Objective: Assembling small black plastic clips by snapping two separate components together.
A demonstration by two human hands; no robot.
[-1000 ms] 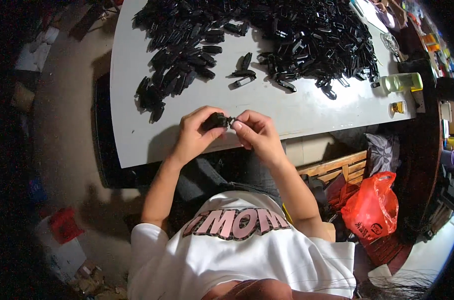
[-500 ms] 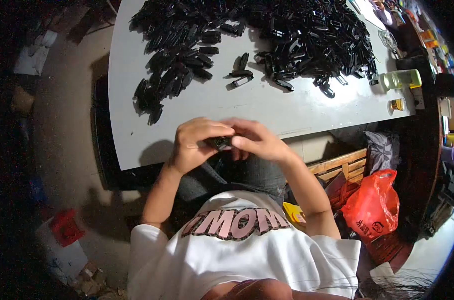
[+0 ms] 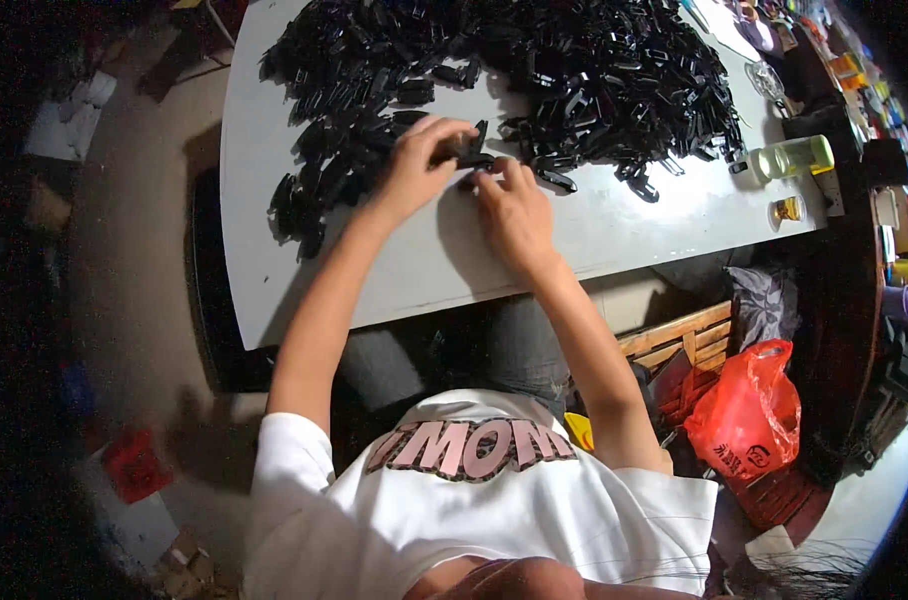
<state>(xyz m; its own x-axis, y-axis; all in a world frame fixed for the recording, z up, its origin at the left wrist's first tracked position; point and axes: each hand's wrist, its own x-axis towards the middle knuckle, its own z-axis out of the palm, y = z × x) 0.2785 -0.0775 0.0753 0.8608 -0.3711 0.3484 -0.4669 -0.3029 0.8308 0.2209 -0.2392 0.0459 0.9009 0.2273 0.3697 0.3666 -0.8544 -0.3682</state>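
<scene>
Both hands (image 3: 474, 180) mid-table (image 3: 414, 270), beside black parts (image 3: 574, 80)

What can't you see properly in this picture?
- Head view: the small black part between the left hand and right hand is mostly covered by fingers; its shape is unclear.
- The black pieces in the pile are too small and dark to tell apart.
- The table is cut off by the top edge.

Bright overhead light on the grey table (image 3: 614, 225), dim floor, dark vignetted corners, fisheye-bent edges, slight blur
</scene>
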